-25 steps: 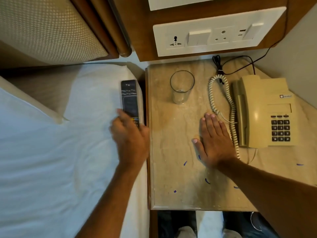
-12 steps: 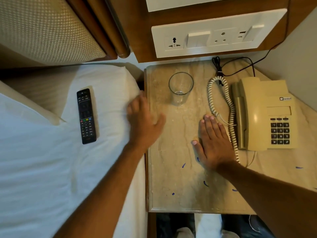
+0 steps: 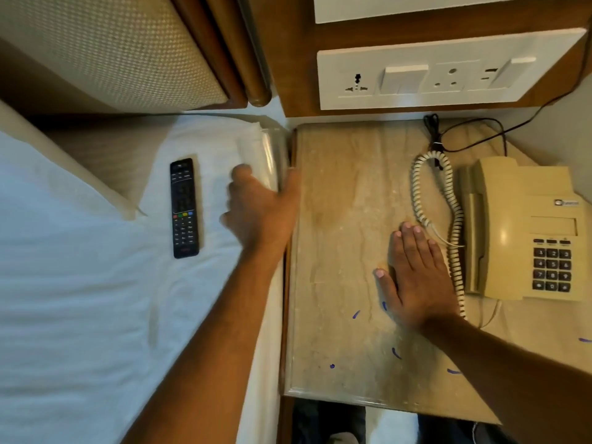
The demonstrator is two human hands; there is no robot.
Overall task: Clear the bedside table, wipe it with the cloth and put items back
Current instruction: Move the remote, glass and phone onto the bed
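Note:
The marble-topped bedside table (image 3: pixel 346 315) fills the middle. My left hand (image 3: pixel 259 209) is over the bed's edge, gripping a clear drinking glass (image 3: pixel 267 155) that is blurred with motion, just left of the table's rim. My right hand (image 3: pixel 413 277) lies flat, fingers spread, on the tabletop beside the phone cord. A black remote (image 3: pixel 184 208) lies on the white bed sheet (image 3: pixel 80 315), left of my left hand. A beige telephone (image 3: pixel 525 229) with a coiled cord (image 3: pixel 448 219) stands on the table's right side. Small blue ink marks (image 3: pixel 356 314) dot the marble.
A white socket and switch panel (image 3: pixel 442 72) sits on the wooden wall above the table. A black cable (image 3: pixel 474 129) runs along the table's back. The padded headboard (image 3: pixel 105 49) and a pillow (image 3: pixel 48 174) are at the upper left.
My left hand left the remote on the bed, reached to the glass on the table and carried it left over the bed's edge. My right hand stayed flat on the marble.

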